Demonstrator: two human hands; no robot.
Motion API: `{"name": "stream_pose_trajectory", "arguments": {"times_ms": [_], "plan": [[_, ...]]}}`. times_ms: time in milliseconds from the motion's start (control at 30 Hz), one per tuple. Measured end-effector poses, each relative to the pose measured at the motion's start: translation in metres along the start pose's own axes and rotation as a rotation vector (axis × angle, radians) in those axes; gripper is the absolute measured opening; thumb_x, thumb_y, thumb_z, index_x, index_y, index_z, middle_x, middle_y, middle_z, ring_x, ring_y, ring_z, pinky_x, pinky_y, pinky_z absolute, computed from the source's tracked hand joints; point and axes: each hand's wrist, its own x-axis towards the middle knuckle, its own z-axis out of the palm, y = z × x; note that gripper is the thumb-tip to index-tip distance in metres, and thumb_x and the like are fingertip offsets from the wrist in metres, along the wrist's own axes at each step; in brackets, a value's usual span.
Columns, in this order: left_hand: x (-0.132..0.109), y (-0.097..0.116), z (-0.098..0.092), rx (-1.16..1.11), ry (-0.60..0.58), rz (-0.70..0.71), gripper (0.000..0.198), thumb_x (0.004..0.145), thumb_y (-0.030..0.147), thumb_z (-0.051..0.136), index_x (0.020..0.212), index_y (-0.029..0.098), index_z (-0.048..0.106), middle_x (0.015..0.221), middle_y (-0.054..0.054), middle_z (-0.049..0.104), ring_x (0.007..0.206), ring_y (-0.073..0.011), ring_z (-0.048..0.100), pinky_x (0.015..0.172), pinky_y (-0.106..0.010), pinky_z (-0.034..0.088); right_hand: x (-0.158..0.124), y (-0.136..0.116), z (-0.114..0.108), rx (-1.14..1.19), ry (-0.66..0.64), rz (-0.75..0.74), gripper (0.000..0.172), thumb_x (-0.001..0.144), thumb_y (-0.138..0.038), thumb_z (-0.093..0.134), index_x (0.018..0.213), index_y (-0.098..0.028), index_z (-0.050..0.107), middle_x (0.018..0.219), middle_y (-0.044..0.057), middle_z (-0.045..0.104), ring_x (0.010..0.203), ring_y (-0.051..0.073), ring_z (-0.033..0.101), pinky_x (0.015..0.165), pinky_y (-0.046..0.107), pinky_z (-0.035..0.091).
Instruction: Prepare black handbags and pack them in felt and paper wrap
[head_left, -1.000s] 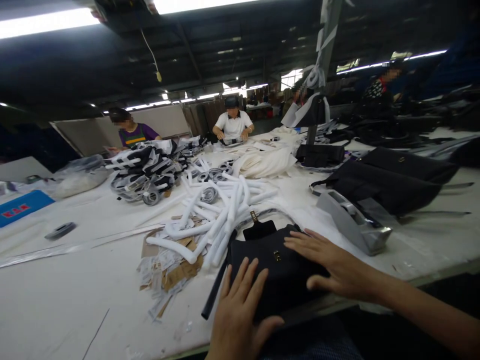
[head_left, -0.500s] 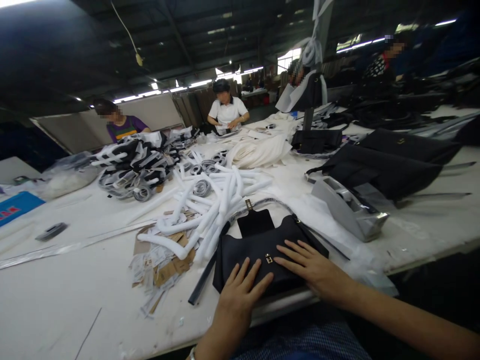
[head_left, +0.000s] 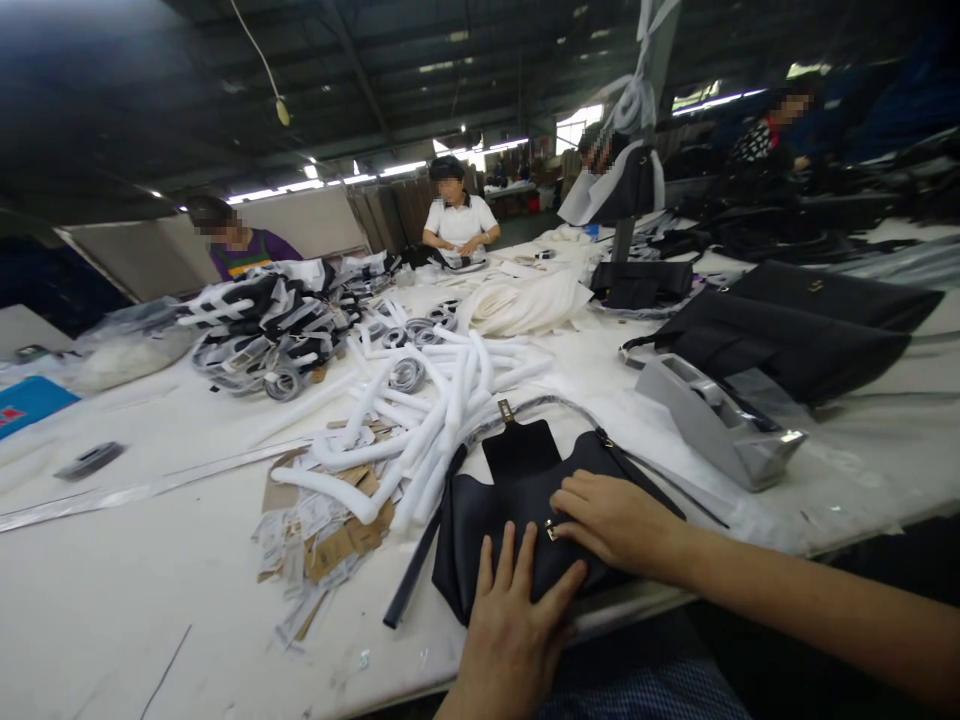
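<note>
A black handbag (head_left: 487, 510) lies on the table's front edge, its short black flap (head_left: 523, 450) folded back away from me. My left hand (head_left: 517, 610) rests flat on the bag's lower front with the fingers spread. Curled over the middle of the bag, my right hand (head_left: 607, 515) has its thumb and fingers closed at the small gold clasp (head_left: 550, 530), partly covering it. At the flap's far end sits a gold metal fitting (head_left: 505, 410). The bag's strap (head_left: 555, 402) curves behind it.
White foam tubes (head_left: 420, 440) and a heap of paper tags (head_left: 300, 530) lie to the left. A grey tape dispenser (head_left: 712, 420) and black bags (head_left: 787, 335) are at right. Wrapped parts (head_left: 262, 320) pile at the far left. Co-workers (head_left: 459, 215) are across the table.
My right hand has gone from lying flat with spread fingers to curling in at the clasp. My left hand stays flat on the bag. The view has shifted slightly.
</note>
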Motion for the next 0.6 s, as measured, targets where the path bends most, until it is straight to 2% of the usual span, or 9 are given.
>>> {"name": "stream_pose_trajectory", "arguments": {"times_ms": [133, 200, 300, 400, 500, 567, 600], "plan": [[0.000, -0.001, 0.001, 0.004, 0.052, 0.021, 0.077, 0.093, 0.050, 0.063, 0.156, 0.045, 0.021, 0.160, -0.017, 0.035, 0.143, -0.0411, 0.040, 0.105, -0.064, 0.046, 0.025, 0.000, 0.002, -0.020, -0.121, -0.099, 0.022, 0.097, -0.027, 0.054, 0.089, -0.017, 0.072, 0.091, 0.010, 0.071, 0.090, 0.024, 0.063, 0.079, 0.033, 0.047], [0.001, -0.001, 0.001, 0.002, 0.067, 0.027, 0.076, 0.092, 0.050, 0.062, 0.156, 0.045, 0.022, 0.158, -0.017, 0.038, 0.142, -0.0412, 0.041, 0.104, -0.064, 0.047, 0.032, -0.003, 0.006, -0.020, -0.170, -0.079, 0.024, 0.095, -0.029, 0.054, 0.087, -0.018, 0.074, 0.088, 0.009, 0.073, 0.086, 0.023, 0.065, 0.077, 0.032, 0.046], [0.001, 0.000, 0.000, -0.003, 0.079, 0.018, 0.078, 0.092, 0.051, 0.063, 0.157, 0.044, 0.021, 0.157, -0.016, 0.040, 0.142, -0.0401, 0.042, 0.105, -0.062, 0.047, 0.044, -0.012, 0.007, -0.040, -0.195, 0.106, 0.030, 0.092, -0.027, 0.052, 0.079, -0.015, 0.076, 0.078, 0.013, 0.074, 0.073, 0.023, 0.066, 0.066, 0.031, 0.043], [0.002, 0.000, 0.000, 0.006, 0.100, 0.012, 0.077, 0.092, 0.053, 0.062, 0.157, 0.042, 0.022, 0.155, -0.017, 0.044, 0.141, -0.0396, 0.044, 0.105, -0.061, 0.046, 0.044, -0.026, -0.004, -0.039, -0.196, 0.270, 0.039, 0.093, -0.028, 0.049, 0.069, -0.013, 0.075, 0.066, 0.012, 0.071, 0.059, 0.020, 0.062, 0.056, 0.028, 0.035], [0.002, -0.001, 0.007, 0.011, 0.161, 0.022, 0.074, 0.092, 0.054, 0.060, 0.157, 0.041, 0.026, 0.154, -0.016, 0.045, 0.140, -0.0394, 0.045, 0.106, -0.059, 0.045, 0.006, -0.037, -0.015, 0.139, -0.255, 0.264, 0.053, 0.099, -0.044, 0.044, 0.060, -0.017, 0.069, 0.054, 0.003, 0.062, 0.048, 0.012, 0.047, 0.050, 0.026, 0.028], [0.001, -0.002, 0.014, 0.010, 0.194, 0.027, 0.075, 0.090, 0.057, 0.061, 0.156, 0.042, 0.028, 0.156, -0.016, 0.042, 0.140, -0.0400, 0.045, 0.106, -0.058, 0.044, -0.038, -0.043, -0.011, 0.531, -0.406, 0.289, 0.053, 0.098, -0.051, 0.046, 0.064, -0.016, 0.067, 0.051, -0.002, 0.054, 0.045, 0.009, 0.038, 0.045, 0.025, 0.023], [0.000, -0.002, 0.018, 0.012, 0.197, 0.020, 0.077, 0.089, 0.059, 0.063, 0.156, 0.042, 0.028, 0.157, -0.015, 0.041, 0.140, -0.0406, 0.045, 0.106, -0.058, 0.043, -0.061, -0.045, -0.004, 0.707, -0.455, 0.336, 0.045, 0.096, -0.051, 0.052, 0.071, -0.016, 0.068, 0.056, -0.003, 0.056, 0.048, 0.009, 0.041, 0.045, 0.023, 0.025]]}}
